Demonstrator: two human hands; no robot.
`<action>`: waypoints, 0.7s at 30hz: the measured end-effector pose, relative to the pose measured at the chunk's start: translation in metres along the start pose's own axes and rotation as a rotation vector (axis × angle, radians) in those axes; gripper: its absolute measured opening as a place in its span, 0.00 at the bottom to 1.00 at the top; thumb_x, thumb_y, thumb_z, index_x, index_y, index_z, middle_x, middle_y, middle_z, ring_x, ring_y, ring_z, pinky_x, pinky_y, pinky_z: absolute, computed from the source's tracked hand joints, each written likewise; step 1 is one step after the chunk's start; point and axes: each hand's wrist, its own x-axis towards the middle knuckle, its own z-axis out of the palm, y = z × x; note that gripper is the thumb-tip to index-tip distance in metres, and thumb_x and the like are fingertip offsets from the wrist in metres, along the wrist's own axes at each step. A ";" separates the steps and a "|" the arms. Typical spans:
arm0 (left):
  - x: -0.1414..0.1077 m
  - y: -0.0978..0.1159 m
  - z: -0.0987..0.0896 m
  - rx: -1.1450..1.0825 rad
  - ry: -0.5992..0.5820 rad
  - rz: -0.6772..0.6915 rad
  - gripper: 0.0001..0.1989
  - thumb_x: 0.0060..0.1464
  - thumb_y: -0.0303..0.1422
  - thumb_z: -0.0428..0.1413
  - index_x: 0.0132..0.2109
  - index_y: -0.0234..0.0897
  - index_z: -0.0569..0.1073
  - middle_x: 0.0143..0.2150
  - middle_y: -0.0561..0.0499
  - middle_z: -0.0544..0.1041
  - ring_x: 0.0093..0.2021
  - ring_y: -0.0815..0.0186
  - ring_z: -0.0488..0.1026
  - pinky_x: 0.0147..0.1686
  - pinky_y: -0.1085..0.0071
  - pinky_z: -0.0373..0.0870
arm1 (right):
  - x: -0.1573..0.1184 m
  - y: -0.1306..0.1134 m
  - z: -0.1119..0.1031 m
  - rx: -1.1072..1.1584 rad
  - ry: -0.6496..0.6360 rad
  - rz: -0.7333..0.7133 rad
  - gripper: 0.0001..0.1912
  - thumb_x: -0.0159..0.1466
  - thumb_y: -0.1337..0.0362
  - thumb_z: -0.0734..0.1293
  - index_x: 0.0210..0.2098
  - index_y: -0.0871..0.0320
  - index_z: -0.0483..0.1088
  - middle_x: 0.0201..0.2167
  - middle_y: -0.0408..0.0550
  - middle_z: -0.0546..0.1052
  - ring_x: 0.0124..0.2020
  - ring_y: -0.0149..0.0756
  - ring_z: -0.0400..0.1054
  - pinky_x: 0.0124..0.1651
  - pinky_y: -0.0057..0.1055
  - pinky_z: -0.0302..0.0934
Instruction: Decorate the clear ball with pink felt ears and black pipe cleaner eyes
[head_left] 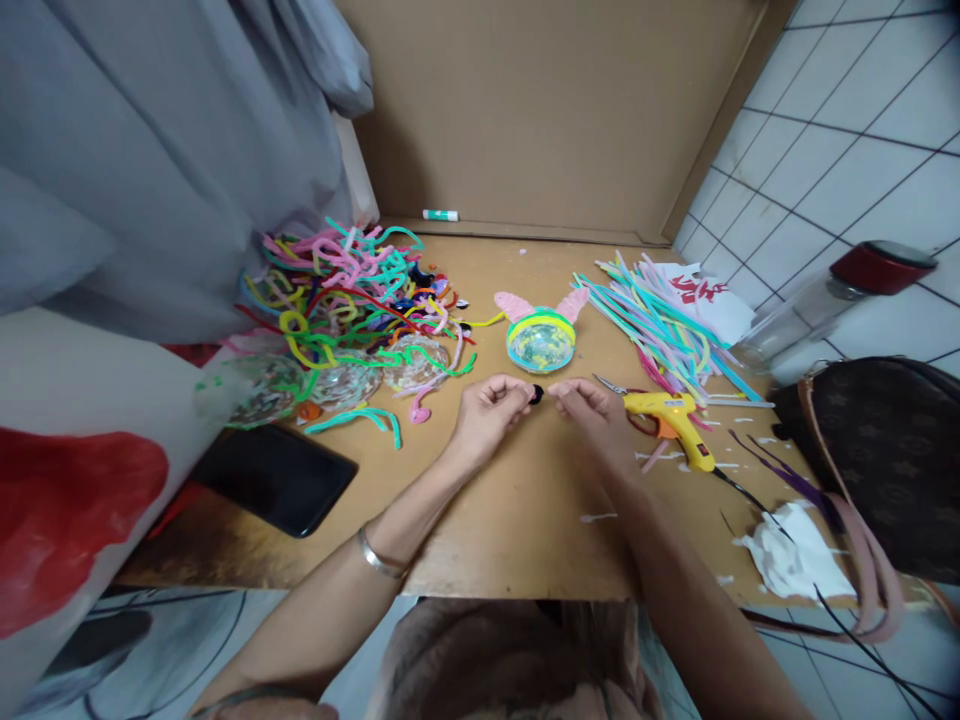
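Note:
Between the fingertips of my left hand point(496, 410) is a small round black piece point(536, 395), too small to name for certain. My right hand point(596, 412) faces it from the right in a closed pinch; a tiny pale bit may sit at its fingertips, but I cannot make it out. Just beyond both hands rests a round clear shell point(541, 345) trimmed with yellow, green and blue pipe cleaner and two pink ears point(514, 305). By my right hand lie a yellow hot glue gun point(671, 408) and small scissors point(609, 384).
A tangled heap of colourful pipe cleaners point(337, 270) and clear shells point(341, 383) covers the left. A phone point(277, 478) lies in front. Straight pipe cleaners point(652, 315), a bottle point(817, 305), a brown bag point(877, 460) and tissue point(799, 550) occupy the right. A cardboard wall point(555, 120) stands behind.

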 end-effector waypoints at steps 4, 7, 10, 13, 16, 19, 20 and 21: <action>0.000 0.001 0.000 -0.014 0.018 0.014 0.12 0.42 0.39 0.61 0.25 0.34 0.72 0.19 0.56 0.69 0.17 0.77 0.58 0.18 0.78 0.53 | -0.005 -0.003 0.004 -0.186 0.097 -0.216 0.11 0.60 0.57 0.63 0.29 0.57 0.72 0.26 0.43 0.74 0.30 0.34 0.65 0.36 0.31 0.58; 0.000 -0.002 0.001 -0.025 0.005 0.028 0.13 0.42 0.40 0.61 0.25 0.34 0.72 0.19 0.56 0.70 0.18 0.77 0.59 0.18 0.77 0.54 | -0.008 -0.003 0.007 -0.339 0.088 -0.361 0.10 0.61 0.58 0.63 0.29 0.56 0.72 0.27 0.45 0.75 0.31 0.36 0.66 0.38 0.33 0.58; 0.000 -0.006 0.001 -0.055 -0.013 0.027 0.14 0.43 0.41 0.62 0.26 0.33 0.72 0.20 0.55 0.70 0.18 0.77 0.60 0.18 0.77 0.55 | -0.009 0.000 0.009 -0.425 0.096 -0.417 0.09 0.61 0.60 0.63 0.29 0.56 0.72 0.26 0.45 0.75 0.29 0.36 0.65 0.36 0.34 0.57; 0.000 -0.008 0.001 -0.101 -0.037 -0.003 0.15 0.42 0.42 0.63 0.27 0.33 0.73 0.22 0.54 0.72 0.19 0.76 0.62 0.19 0.77 0.57 | -0.009 0.003 0.009 -0.436 0.109 -0.435 0.10 0.62 0.61 0.63 0.28 0.56 0.73 0.26 0.45 0.74 0.29 0.35 0.66 0.36 0.33 0.57; 0.000 -0.010 0.001 -0.152 -0.049 -0.046 0.15 0.41 0.41 0.64 0.27 0.32 0.73 0.23 0.53 0.73 0.19 0.76 0.63 0.19 0.77 0.58 | -0.008 0.004 0.009 -0.396 0.121 -0.428 0.09 0.62 0.62 0.63 0.28 0.56 0.74 0.26 0.46 0.75 0.29 0.35 0.66 0.36 0.34 0.58; 0.000 -0.010 0.001 -0.179 -0.055 -0.076 0.16 0.40 0.42 0.65 0.28 0.32 0.74 0.23 0.52 0.75 0.20 0.75 0.65 0.20 0.77 0.60 | -0.007 0.004 0.010 -0.319 0.120 -0.391 0.09 0.60 0.62 0.64 0.28 0.56 0.75 0.26 0.45 0.76 0.29 0.35 0.67 0.36 0.33 0.60; 0.001 -0.010 0.001 -0.182 -0.057 -0.080 0.16 0.40 0.42 0.65 0.27 0.32 0.74 0.23 0.51 0.75 0.20 0.75 0.65 0.20 0.77 0.61 | -0.007 0.004 0.010 -0.292 0.118 -0.371 0.09 0.60 0.62 0.64 0.28 0.56 0.75 0.26 0.45 0.76 0.29 0.35 0.68 0.36 0.32 0.60; 0.001 -0.010 0.001 -0.183 -0.060 -0.082 0.16 0.40 0.42 0.65 0.27 0.32 0.74 0.23 0.51 0.75 0.20 0.75 0.65 0.20 0.77 0.61 | -0.007 0.004 0.010 -0.267 0.114 -0.347 0.09 0.59 0.61 0.64 0.27 0.56 0.75 0.26 0.45 0.76 0.29 0.35 0.68 0.36 0.32 0.61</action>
